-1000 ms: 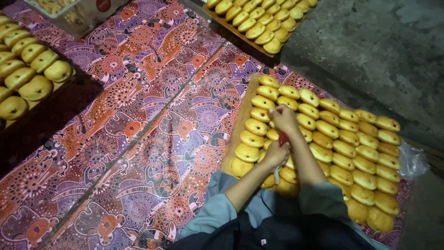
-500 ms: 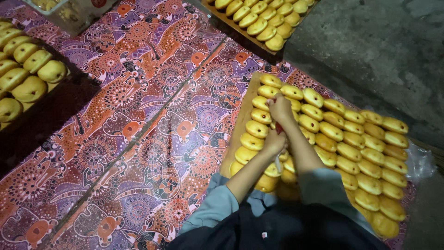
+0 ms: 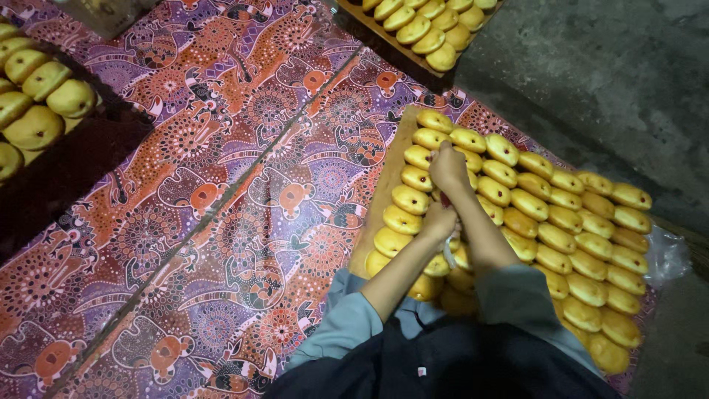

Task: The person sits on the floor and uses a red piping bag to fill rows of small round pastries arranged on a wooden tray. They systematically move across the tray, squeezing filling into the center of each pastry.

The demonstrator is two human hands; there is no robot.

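From the head camera I see my right hand (image 3: 448, 167) reaching out over a wooden tray (image 3: 385, 186) packed with rows of yellow buns (image 3: 561, 222); its fingers are curled shut over the buns in the second row from the far end, though whether they pinch anything I cannot tell; my left hand (image 3: 439, 222) sits nearer to me, just beside the right forearm, its fingers closed around something thin and pale that hangs down from the fist, too small to tell what it is; both hands rest over the left part of the tray, touching or almost touching the buns beneath; grey-blue sleeves (image 3: 347, 325) are pushed up to the elbows; the tray lies on a patterned cloth (image 3: 221, 192) in purple, orange and red, which covers the surface to the left; a crumpled clear plastic sheet (image 3: 668, 255) shows at the tray's right edge; a second tray of buns (image 3: 425, 33) lies at the top, well apart from my hands; a third lot of buns (image 3: 40, 103) sits at the far left in a dark tray; bare grey floor (image 3: 605, 81) fills the upper right
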